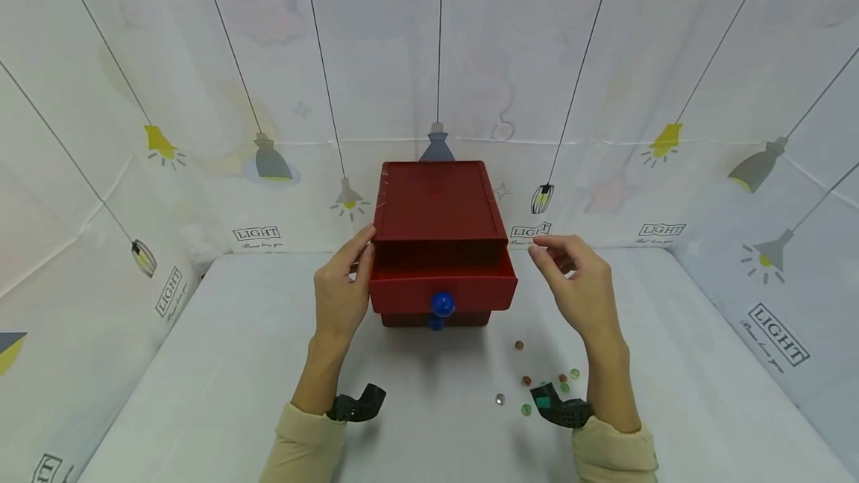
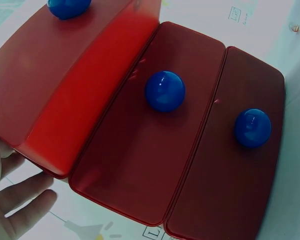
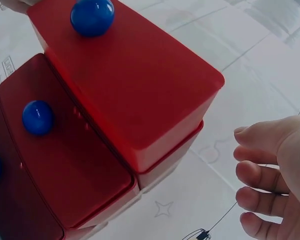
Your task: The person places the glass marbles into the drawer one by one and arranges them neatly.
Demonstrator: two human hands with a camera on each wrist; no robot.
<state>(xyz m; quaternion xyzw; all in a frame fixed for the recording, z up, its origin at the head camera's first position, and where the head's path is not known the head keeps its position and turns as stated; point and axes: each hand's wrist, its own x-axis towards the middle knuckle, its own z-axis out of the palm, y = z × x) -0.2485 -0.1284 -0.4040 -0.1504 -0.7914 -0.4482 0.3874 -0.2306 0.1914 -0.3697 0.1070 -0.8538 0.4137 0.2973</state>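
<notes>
While my left hand (image 1: pixel 338 297) is touching the side of the pulled-out top drawer (image 1: pixel 403 295) with loosely extended fingers, my right hand (image 1: pixel 582 289) is hovering apart, loosely curled, holding nothing. I'm seeing the red cabinet (image 1: pixel 436 200) standing between both hands, and marbles (image 1: pixel 526 381) lying on the worktop (image 1: pixel 429 431) near the right wrist.

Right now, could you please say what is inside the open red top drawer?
In the red rectangular top drawer, only red inner surfaces show; its rear, covered by the flat dark red cabinet top, cannot be seen.
</notes>
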